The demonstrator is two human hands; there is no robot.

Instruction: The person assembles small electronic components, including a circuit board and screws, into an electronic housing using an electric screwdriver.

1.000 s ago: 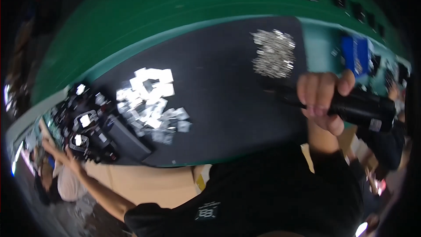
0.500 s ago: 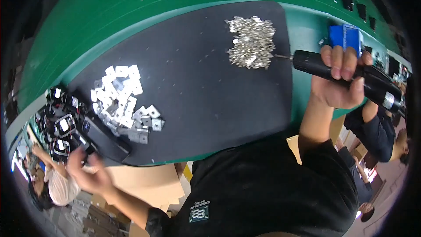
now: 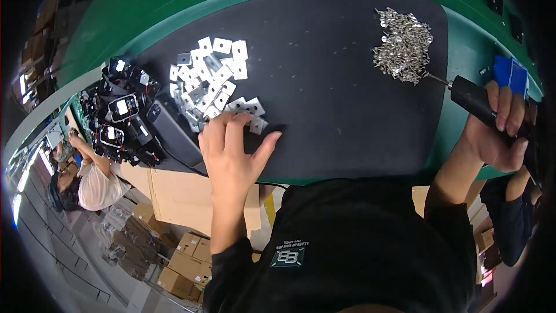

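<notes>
Screwdriver [image 3: 470, 95], black and thick-bodied, lies in my right hand [image 3: 499, 130], fingers wrapped around its barrel and the thumb on the near side. I hold it slanting so that its thin bit points left and away from me, the tip at the near right edge of the heap of screws [image 3: 404, 46]. That angle, I judge, suits reaching into the heap without lifting my forearm; whether a screw sits on the tip I cannot tell.

My left hand [image 3: 231, 153] is well apart from the right, fingers bent over the near side of the pile of metal plates [image 3: 212, 90], thumb spread away from them. I see nothing between thumb and fingers, and I cannot tell whether the fingertips touch a plate.

Both piles rest on the black mat [image 3: 330, 110], plates to the left and screws to the far right, likely so each hand has its own supply and the middle leaves working room. Beyond the plates, black housings [image 3: 124, 107] crowd the left end, probably grouped there to stay within left-hand reach.
</notes>
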